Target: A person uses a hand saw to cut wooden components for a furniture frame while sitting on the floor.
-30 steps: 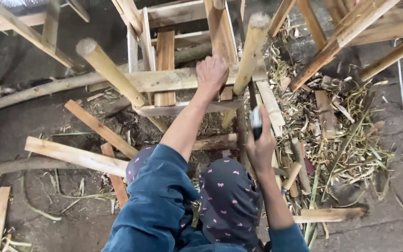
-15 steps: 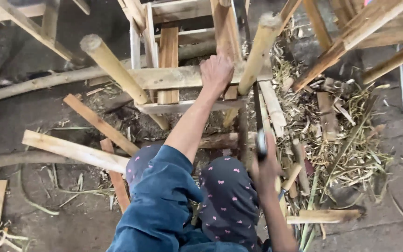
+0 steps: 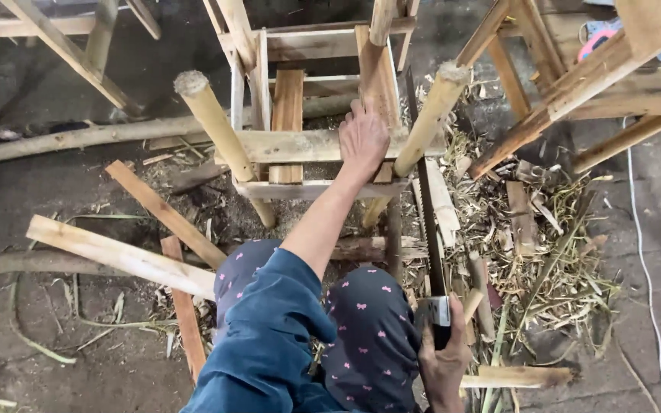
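An upturned wooden stool frame (image 3: 300, 145) with round bamboo legs stands in front of my knees. My left hand (image 3: 363, 139) reaches forward and grips the frame where an upright slat (image 3: 376, 69) meets the crossbar. Low by my right knee, my right hand (image 3: 444, 359) holds the dark handle of a hand saw (image 3: 428, 229). The saw's long thin blade runs away from me, up past the frame's right bamboo leg (image 3: 430, 115). Whether the blade touches the leg I cannot tell.
Loose wooden slats (image 3: 116, 252) lie on the dirt floor at the left. A pile of bamboo offcuts and shavings (image 3: 529, 245) covers the right. Another wooden frame (image 3: 590, 84) stands at the upper right, with a white cable (image 3: 640, 252) beside it.
My right hand has drawn the saw back toward my body, from beside the frame down to my knee. My left hand stays on the frame.
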